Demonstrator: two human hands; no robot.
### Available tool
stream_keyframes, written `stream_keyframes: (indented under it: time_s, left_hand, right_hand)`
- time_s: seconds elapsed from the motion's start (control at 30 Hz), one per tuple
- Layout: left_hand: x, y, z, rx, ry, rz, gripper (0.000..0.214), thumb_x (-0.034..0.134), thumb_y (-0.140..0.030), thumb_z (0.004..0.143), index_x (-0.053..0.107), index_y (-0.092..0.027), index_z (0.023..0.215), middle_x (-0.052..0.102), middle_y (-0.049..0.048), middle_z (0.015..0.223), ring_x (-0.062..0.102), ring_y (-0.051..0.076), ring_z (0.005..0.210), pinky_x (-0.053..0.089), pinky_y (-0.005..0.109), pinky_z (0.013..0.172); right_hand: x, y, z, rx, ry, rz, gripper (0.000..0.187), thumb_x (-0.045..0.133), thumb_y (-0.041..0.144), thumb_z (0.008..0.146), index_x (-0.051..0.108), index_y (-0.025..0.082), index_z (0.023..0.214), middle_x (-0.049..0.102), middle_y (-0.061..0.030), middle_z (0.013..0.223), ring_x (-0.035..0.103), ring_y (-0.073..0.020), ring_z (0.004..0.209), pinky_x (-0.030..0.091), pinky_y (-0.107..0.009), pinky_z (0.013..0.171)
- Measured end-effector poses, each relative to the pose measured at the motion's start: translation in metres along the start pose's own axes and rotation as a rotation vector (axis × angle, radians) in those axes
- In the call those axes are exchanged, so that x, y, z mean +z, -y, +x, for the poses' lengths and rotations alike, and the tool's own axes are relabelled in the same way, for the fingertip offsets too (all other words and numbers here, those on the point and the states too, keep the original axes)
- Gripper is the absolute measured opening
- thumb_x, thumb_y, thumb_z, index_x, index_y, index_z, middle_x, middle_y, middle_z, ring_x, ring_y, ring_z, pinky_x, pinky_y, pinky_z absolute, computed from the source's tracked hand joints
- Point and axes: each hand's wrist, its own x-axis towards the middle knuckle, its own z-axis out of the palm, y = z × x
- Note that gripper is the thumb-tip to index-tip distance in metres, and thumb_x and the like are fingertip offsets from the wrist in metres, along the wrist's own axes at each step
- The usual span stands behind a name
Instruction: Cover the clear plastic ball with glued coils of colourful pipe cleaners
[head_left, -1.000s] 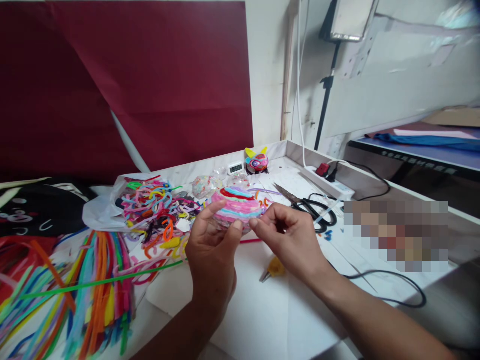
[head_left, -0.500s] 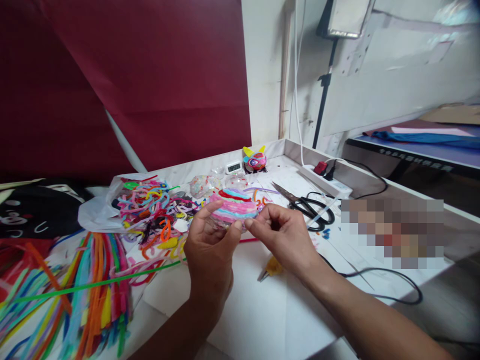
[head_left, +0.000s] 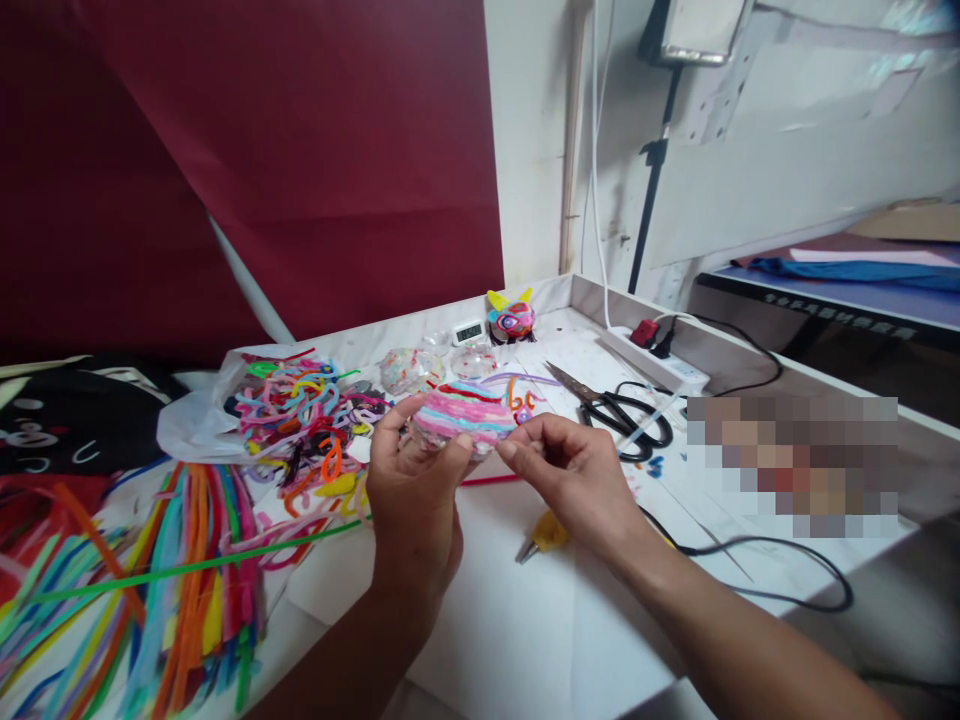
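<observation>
Hands: 2 at 1 striped piece | scissors: 1 | timer: 1

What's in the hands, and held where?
The striped pink piece: left hand holds its left end, thumb on the near edge; right hand is at its right end, grip unclear.
</observation>
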Motion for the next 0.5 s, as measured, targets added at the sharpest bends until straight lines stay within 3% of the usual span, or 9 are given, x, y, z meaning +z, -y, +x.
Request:
stream_keyframes:
  time_s: [0.27, 0.5]
  left_hand:
    - [0.0007, -0.0016, -0.0005, -0.023, 0.010, -0.020, 0.063, 0.078, -0.010, 0.055, 0.054, -0.019, 0.113, 0.069, -0.0021, 0.073, 0.065, 0.011, 0.057, 0.059, 0.027, 0.059]
    - [-0.0017, -0.0012, 0.0007, -0.030, 0.038, -0.014, 0.066, 0.078, -0.010, 0.056, 0.052, -0.020, 0.115, 0.069, -0.0029, 0.070, 0.065, 0.012, 0.056, 0.059, 0.027, 0.058]
  right_hand:
    - [-0.0001, -0.0025, 0.0018, 0.008, 0.008, 0.007, 0.030, 0.072, 0.046, 0.075, 0.063, 0.018, 0.070, 0.045, 0.0062, 0.053, 0.036, -0.0088, 0.050, 0.028, -0.023, 0.046]
    - [-0.0009, 0.0022, 0.0026, 0.067, -0.010, 0.075, 0.038, 0.079, 0.050, 0.065, 0.061, 0.017, 0.064, 0.044, 0.0070, 0.051, 0.031, -0.0071, 0.048, 0.024, -0.022, 0.044]
